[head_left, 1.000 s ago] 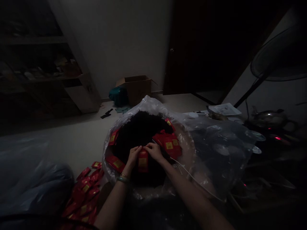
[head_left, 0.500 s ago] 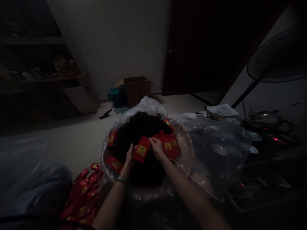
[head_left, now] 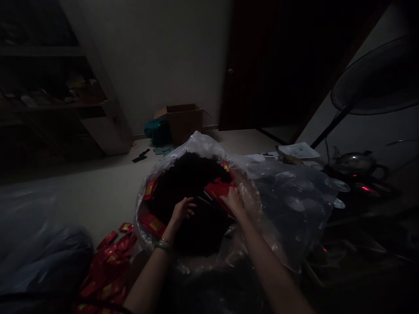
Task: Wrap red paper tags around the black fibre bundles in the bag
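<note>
A clear plastic bag (head_left: 196, 141) stands open in front of me, filled with dark, crumbly loose material (head_left: 193, 174). Over the middle of it, my left hand (head_left: 183, 210) is open with fingers apart and nothing in them. My right hand (head_left: 233, 200) is at the right side of the bag, its fingers closed on a red packet (head_left: 218, 191) among others there. Thin pale edges (head_left: 207, 197) glint beside these packets; what they belong to is too dark to tell. More red packets (head_left: 153, 224) with gold labels lie along the bag's left inner side.
A heap of red packets (head_left: 113, 266) lies at lower left, beside a large plastic-wrapped bundle (head_left: 49, 257). Behind stand an open cardboard box (head_left: 185, 124) and a teal bag (head_left: 158, 132). On the right are a kettle (head_left: 355, 163) and a standing fan (head_left: 376, 78).
The red packet that both hands held over the middle has gone rightward with my right hand to the other packets. My left hand has let go and its fingers have spread.
</note>
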`<state>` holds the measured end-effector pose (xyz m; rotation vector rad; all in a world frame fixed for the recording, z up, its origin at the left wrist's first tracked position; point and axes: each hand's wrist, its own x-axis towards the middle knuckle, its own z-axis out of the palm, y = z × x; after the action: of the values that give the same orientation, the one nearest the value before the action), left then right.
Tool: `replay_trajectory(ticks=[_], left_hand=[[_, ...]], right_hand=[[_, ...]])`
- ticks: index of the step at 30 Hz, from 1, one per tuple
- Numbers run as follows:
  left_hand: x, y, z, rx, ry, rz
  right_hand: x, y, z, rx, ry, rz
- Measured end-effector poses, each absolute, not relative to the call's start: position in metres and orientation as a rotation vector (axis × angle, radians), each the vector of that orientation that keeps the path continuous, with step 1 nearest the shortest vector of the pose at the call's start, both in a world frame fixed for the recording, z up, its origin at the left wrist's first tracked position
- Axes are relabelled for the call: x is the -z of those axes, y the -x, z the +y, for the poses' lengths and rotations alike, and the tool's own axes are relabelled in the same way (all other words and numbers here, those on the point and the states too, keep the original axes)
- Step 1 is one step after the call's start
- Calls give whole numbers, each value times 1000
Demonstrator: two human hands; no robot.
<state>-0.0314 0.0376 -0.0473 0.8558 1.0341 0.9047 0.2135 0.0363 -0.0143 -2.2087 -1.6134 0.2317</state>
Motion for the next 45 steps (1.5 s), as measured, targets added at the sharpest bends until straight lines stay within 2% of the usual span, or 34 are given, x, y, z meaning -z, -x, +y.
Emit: replay_trajectory(ticks=[5, 14, 27, 37, 42, 45], left_hand=[[45, 30, 33, -946, -954, 1104], [40, 29, 32, -946, -976, 1123], [40, 29, 31, -950, -1010, 1138], [43, 27, 31, -948, -1018, 1124], [34, 24, 27, -1078, -1146, 1164], [29, 21, 22, -1197, -1313, 1091]], right_hand=[[39, -217, 29, -165, 2327, -1667], [34, -206, 33, 60, 2265, -1687], [57, -208, 43, -64, 2007, -1739], [46, -207, 41, -112, 1928, -1738], [11, -202, 39, -147, 1837, -1848], [-14, -176, 34, -218, 1532, -2207]])
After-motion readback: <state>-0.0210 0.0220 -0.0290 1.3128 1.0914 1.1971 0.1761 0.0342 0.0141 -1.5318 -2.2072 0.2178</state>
